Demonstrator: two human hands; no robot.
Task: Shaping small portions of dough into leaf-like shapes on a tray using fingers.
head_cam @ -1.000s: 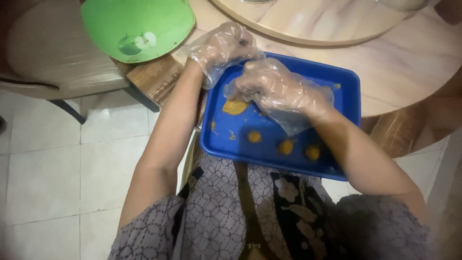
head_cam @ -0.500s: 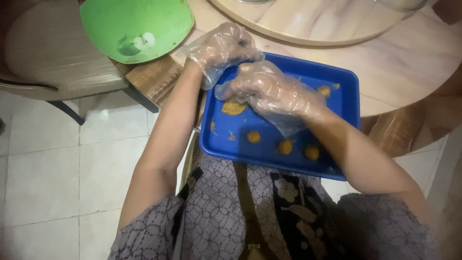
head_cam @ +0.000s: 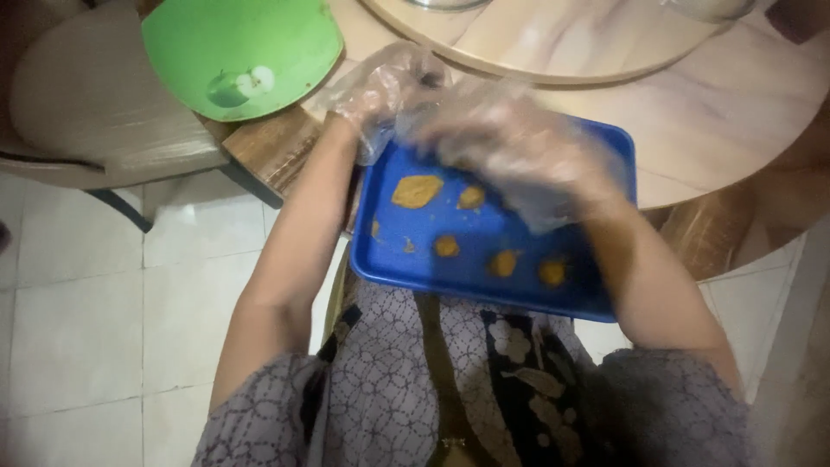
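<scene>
A blue rectangular tray (head_cam: pixel 393 275) rests on the edge of a round wooden table (head_cam: pixel 726 112) and juts toward my lap. Several orange-yellow pieces lie in it: a larger flat piece (head_cam: pixel 417 190) at the left and small lumps (head_cam: pixel 504 262) along the near side. Both hands wear clear plastic gloves. My left hand (head_cam: pixel 380 95) curls at the tray's far left corner. My right hand (head_cam: pixel 510 147) is blurred and hovers over the tray's far half, fingertips close to the left hand. What it holds is not visible.
A green plate (head_cam: pixel 242 52) with a white smear sits on a beige chair (head_cam: pixel 95 121) at the upper left. A round wooden turntable (head_cam: pixel 562 35) lies on the table beyond the tray. White floor tiles (head_cam: pixel 86 303) spread to the left.
My right hand has shifted left and away from me across the tray, toward the left hand, uncovering more lumps. The left hand has stayed at the tray's corner.
</scene>
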